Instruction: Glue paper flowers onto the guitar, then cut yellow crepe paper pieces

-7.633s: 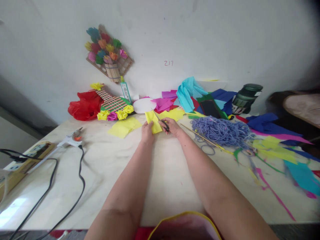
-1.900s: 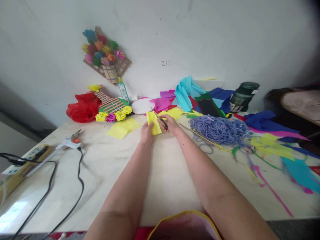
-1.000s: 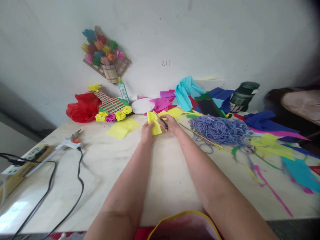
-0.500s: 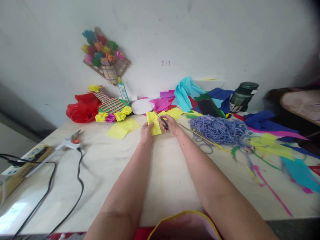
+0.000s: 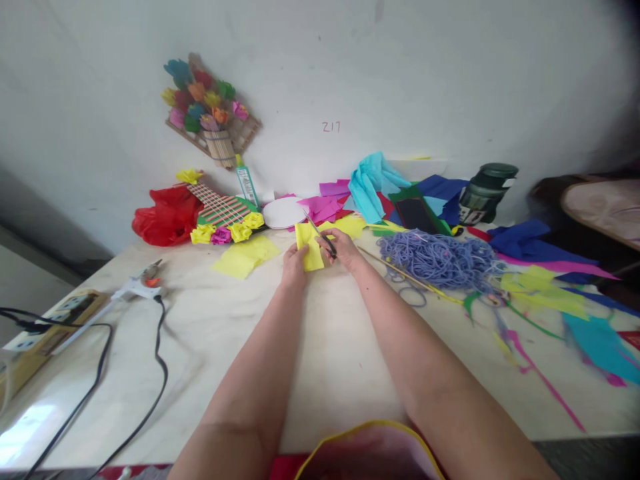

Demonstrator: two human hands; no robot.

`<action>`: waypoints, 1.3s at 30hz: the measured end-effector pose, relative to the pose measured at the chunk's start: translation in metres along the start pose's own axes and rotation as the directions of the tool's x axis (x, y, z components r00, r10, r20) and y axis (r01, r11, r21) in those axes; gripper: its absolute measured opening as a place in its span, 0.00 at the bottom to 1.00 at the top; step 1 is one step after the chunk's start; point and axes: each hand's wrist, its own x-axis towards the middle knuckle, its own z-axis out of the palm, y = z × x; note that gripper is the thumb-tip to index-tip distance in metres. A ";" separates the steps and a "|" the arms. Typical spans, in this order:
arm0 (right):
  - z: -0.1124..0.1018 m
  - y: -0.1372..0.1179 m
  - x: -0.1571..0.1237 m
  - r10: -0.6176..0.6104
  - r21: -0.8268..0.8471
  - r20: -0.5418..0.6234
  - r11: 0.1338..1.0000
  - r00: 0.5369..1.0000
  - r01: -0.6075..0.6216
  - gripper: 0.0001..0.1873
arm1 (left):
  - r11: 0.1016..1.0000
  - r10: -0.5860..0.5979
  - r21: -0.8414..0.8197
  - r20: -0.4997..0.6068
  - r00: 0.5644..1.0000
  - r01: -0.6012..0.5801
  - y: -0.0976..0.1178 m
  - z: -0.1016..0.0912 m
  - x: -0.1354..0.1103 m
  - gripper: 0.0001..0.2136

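Observation:
My left hand (image 5: 294, 263) pinches the lower edge of a folded yellow paper (image 5: 307, 245) held over the far middle of the table. My right hand (image 5: 343, 250) grips a pair of black-handled scissors (image 5: 319, 236), whose blades lie against the right side of the paper and point away to the upper left. Both arms stretch forward from the near edge.
A yellow sheet (image 5: 245, 257) lies left of my hands. A glue gun (image 5: 140, 283) with black cord and a power strip (image 5: 43, 327) sit at far left. Purple yarn (image 5: 440, 257), coloured paper scraps (image 5: 555, 293), a dark jar (image 5: 483, 193) and a white plate (image 5: 285, 212) crowd the back and right.
Almost nothing differs; my hands stay in place with the paper and the scissors, the blades shifting only slightly along the paper's edge.

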 end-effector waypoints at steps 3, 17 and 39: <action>-0.001 0.003 0.002 -0.010 -0.006 -0.016 1.000 1.000 0.010 0.18 | 1.000 -0.006 0.009 -0.014 1.000 0.006 0.000 -0.001 0.001 0.15; -0.007 0.006 0.011 -0.079 -0.169 -0.298 0.985 0.951 0.029 0.20 | 0.998 0.030 -0.044 -0.071 0.997 -0.033 0.004 0.002 -0.001 0.15; -0.027 0.004 -0.003 -0.306 -0.908 -0.391 0.282 0.868 -0.310 0.13 | 0.998 0.041 -0.038 -0.062 0.997 -0.044 0.005 0.004 -0.001 0.15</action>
